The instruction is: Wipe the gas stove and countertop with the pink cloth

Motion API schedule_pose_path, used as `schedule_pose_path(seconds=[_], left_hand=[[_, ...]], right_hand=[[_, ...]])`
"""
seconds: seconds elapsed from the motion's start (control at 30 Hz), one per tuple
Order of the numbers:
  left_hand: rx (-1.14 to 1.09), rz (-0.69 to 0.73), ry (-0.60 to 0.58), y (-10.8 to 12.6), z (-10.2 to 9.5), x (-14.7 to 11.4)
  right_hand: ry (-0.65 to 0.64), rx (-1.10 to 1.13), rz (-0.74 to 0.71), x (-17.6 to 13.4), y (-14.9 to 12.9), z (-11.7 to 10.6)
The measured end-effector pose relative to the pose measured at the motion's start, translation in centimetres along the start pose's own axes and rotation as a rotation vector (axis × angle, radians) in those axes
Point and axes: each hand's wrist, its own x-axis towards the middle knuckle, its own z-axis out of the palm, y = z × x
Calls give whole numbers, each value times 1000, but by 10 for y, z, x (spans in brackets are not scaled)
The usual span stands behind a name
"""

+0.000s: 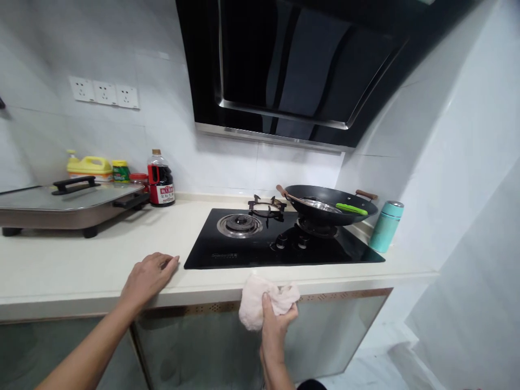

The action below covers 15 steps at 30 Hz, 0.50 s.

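My right hand (274, 330) grips a pale pink cloth (260, 303) in front of the counter's front edge, just below the stove. The thumb lies over the cloth and the other fingers are partly hidden. Left of the stove, my left hand (148, 279) rests on the white countertop (195, 216), fingers loosely bent, thumb apart, nothing held. The black gas stove (239, 257) has its left burner (239, 225) uncovered, and a black pot stand (267, 207) sits behind that burner.
A dark wok (337, 216) with a green-handled utensil (351, 209) sits on the right burner, beside a turquoise flask (385, 226). An electric pan (73, 208), a sauce bottle (161, 181) and a yellow jug (91, 167) stand left. The range hood (284, 70) overhangs the stove.
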Motion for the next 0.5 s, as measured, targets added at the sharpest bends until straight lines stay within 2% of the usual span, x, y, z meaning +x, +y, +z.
schedule_pose_path(seconds=[0.03, 0.1, 0.2, 0.27, 0.33, 0.4, 0.5], left_hand=[[-1, -2, 0, 0, 0, -1], [1, -5, 0, 0, 0, -2], [20, 8, 2, 2, 1, -4], [46, 17, 7, 4, 2, -5], [65, 22, 16, 6, 3, -6], [75, 22, 18, 9, 4, -7], [81, 15, 25, 11, 4, -8]], right_hand=[[45, 22, 30, 2, -2, 0], [130, 23, 27, 23, -13, -17], [359, 18, -44, 80, -43, -67], [410, 14, -49, 117, -67, -102], [435, 1, -55, 143, -88, -127], [425, -9, -70, 153, -102, -138], [351, -18, -96, 142, -101, -127]])
